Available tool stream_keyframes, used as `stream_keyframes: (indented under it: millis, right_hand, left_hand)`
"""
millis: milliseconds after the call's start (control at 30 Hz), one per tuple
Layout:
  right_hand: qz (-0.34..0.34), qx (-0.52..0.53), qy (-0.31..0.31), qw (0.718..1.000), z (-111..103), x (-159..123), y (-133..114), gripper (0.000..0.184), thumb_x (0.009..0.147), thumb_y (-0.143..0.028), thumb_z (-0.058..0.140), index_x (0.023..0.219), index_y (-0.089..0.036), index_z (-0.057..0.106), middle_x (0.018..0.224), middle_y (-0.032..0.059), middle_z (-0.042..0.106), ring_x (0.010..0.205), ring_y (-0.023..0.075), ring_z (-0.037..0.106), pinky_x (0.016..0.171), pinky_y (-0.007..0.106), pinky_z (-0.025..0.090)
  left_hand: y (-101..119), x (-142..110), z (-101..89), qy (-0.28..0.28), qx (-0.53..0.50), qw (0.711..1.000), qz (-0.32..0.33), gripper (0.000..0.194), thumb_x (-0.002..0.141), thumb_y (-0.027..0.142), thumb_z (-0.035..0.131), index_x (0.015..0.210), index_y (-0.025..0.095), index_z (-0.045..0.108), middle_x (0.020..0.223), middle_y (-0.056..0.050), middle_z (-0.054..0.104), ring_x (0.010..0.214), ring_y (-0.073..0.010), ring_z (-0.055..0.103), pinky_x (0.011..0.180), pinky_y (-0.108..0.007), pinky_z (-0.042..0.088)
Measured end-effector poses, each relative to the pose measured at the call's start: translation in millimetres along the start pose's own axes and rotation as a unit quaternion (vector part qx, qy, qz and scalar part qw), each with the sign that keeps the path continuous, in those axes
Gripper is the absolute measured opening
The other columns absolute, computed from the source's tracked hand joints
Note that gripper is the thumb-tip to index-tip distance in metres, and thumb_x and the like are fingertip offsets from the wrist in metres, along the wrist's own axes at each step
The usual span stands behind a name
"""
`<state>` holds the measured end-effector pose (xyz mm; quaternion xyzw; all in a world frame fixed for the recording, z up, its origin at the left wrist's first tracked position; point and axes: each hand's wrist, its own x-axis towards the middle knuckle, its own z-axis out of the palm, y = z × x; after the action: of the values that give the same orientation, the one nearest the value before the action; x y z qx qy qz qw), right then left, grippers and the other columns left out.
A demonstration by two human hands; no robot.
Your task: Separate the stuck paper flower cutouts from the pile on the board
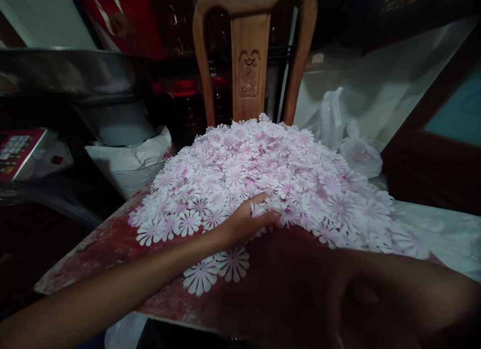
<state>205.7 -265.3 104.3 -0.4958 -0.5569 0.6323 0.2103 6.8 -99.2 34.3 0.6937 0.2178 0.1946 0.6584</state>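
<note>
A large heap of white flower cut-outs (240, 173) with pinkish-purple centres covers much of a red board (93, 248). My left hand (248, 221) reaches into the heap's near edge, its thumb and fingers closed round a few of the flowers. Two loose flower cut-outs (216, 271) lie apart on the board, just below my left wrist. At the lower right, close to the camera, my right hand (361, 299) is dark and smeared. Its fingers cannot be made out, nor whether they hold anything.
Behind the heap stands a carved wooden chair back (250, 68). A white sack (131, 161) sits to the left, below a large metal basin (67, 73). Clear plastic bags (358, 156) lie at right, and red-lidded jars (185, 103) stand in shadow behind.
</note>
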Motion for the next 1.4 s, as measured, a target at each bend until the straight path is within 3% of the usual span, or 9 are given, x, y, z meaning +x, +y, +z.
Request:
stream_keyframes:
  millis: [133, 267, 333, 400, 567, 733, 933, 1067, 1400]
  right_hand:
    - [-0.002, -0.052, -0.063, 0.997, -8, 4, -2, 0.054, 0.089, -0.074, 0.083, 0.084, -0.020, 0.089, 0.089, 0.0090, 0.079, 0.095, 0.0254, 0.077, 0.095, 0.035, 0.058]
    - [-0.024, -0.059, 0.125, 0.990, -18, 23, 10, 0.048, 0.093, -0.067, 0.083, 0.088, -0.020, 0.085, 0.088, 0.0059, 0.073, 0.081, 0.0167, 0.063, 0.074, 0.026, 0.049]
    - [-0.060, -0.023, 0.231, 0.971, -17, 36, 15, 0.048, 0.084, -0.065, 0.092, 0.101, -0.021, 0.082, 0.089, 0.0023, 0.069, 0.070, 0.0114, 0.050, 0.062, 0.024, 0.039]
    - [-0.079, 0.004, 0.272, 0.959, -14, 47, 17, 0.058, 0.073, -0.061, 0.101, 0.110, -0.021, 0.079, 0.087, 0.0001, 0.066, 0.065, 0.0090, 0.044, 0.058, 0.023, 0.032]
    - [-0.067, -0.015, 0.283, 0.957, -14, 57, 26, 0.049, 0.079, -0.063, 0.094, 0.096, -0.019, 0.082, 0.062, -0.0040, 0.045, 0.059, 0.0089, 0.033, 0.056, 0.025, 0.023]
    - [-0.067, -0.024, 0.328, 0.942, -24, 51, 34, 0.052, 0.078, -0.063, 0.093, 0.107, -0.020, 0.085, 0.062, -0.0024, 0.050, 0.058, 0.0108, 0.039, 0.056, 0.027, 0.028]
    - [-0.091, -0.069, 0.330, 0.937, -22, 46, 30, 0.049, 0.091, -0.063, 0.081, 0.114, -0.019, 0.086, 0.070, 0.0016, 0.060, 0.063, 0.0138, 0.050, 0.060, 0.029, 0.037]
    - [-0.091, -0.080, 0.341, 0.932, -20, 48, 29, 0.050, 0.082, -0.064, 0.091, 0.105, -0.020, 0.085, 0.065, -0.0007, 0.056, 0.061, 0.0119, 0.044, 0.058, 0.027, 0.030]
    - [-0.069, -0.055, 0.345, 0.934, -18, 28, 20, 0.057, 0.080, -0.075, 0.090, 0.094, -0.021, 0.081, 0.067, 0.0026, 0.064, 0.063, 0.0158, 0.054, 0.060, 0.028, 0.037]
  left_hand:
    - [0, 0, -0.8, 0.013, 0.039, 0.999, 0.008, 0.045, 0.079, 0.051, 0.089, 0.103, 0.022, 0.064, 0.084, 0.003, 0.062, 0.078, -0.0139, 0.053, 0.079, -0.030, 0.044]
    - [-1, 3, -1.6, 0.014, 0.070, 0.997, 0.037, 0.037, 0.076, 0.038, 0.083, 0.103, 0.020, 0.065, 0.094, 0.000, 0.065, 0.090, -0.0158, 0.058, 0.084, -0.029, 0.047]
    - [-3, 5, -1.9, 0.014, 0.072, 0.996, 0.044, 0.038, 0.075, 0.037, 0.084, 0.103, 0.020, 0.065, 0.094, 0.000, 0.066, 0.090, -0.0157, 0.058, 0.084, -0.028, 0.047]
    - [-4, 5, -2.1, 0.016, 0.067, 0.997, 0.038, 0.038, 0.074, 0.034, 0.084, 0.104, 0.020, 0.065, 0.091, 0.002, 0.065, 0.086, -0.0138, 0.056, 0.081, -0.027, 0.045]
    - [-4, 1, -2.1, 0.000, 0.038, 0.999, 0.006, 0.047, 0.074, 0.036, 0.089, 0.110, 0.021, 0.062, 0.082, 0.006, 0.060, 0.073, -0.0093, 0.050, 0.071, -0.026, 0.039]
    - [0, -2, -2.3, -0.014, 0.015, 1.000, -0.009, 0.060, 0.070, 0.050, 0.101, 0.108, 0.022, 0.064, 0.081, 0.007, 0.058, 0.069, -0.0089, 0.049, 0.069, -0.026, 0.039]
    - [2, 2, -3.4, -0.005, 0.062, 0.995, 0.073, 0.049, 0.086, 0.064, 0.087, 0.086, 0.019, 0.066, 0.087, 0.003, 0.061, 0.089, -0.0134, 0.053, 0.094, -0.030, 0.042]
    - [1, 3, -3.9, -0.011, 0.076, 0.994, 0.075, 0.054, 0.085, 0.070, 0.085, 0.087, 0.020, 0.065, 0.086, 0.002, 0.062, 0.089, -0.0146, 0.054, 0.094, -0.030, 0.044]
    - [2, 1, -4.8, -0.057, 0.032, 0.995, 0.079, 0.047, 0.088, 0.056, 0.087, 0.077, 0.019, 0.060, 0.081, 0.003, 0.059, 0.082, -0.0123, 0.051, 0.090, -0.030, 0.041]
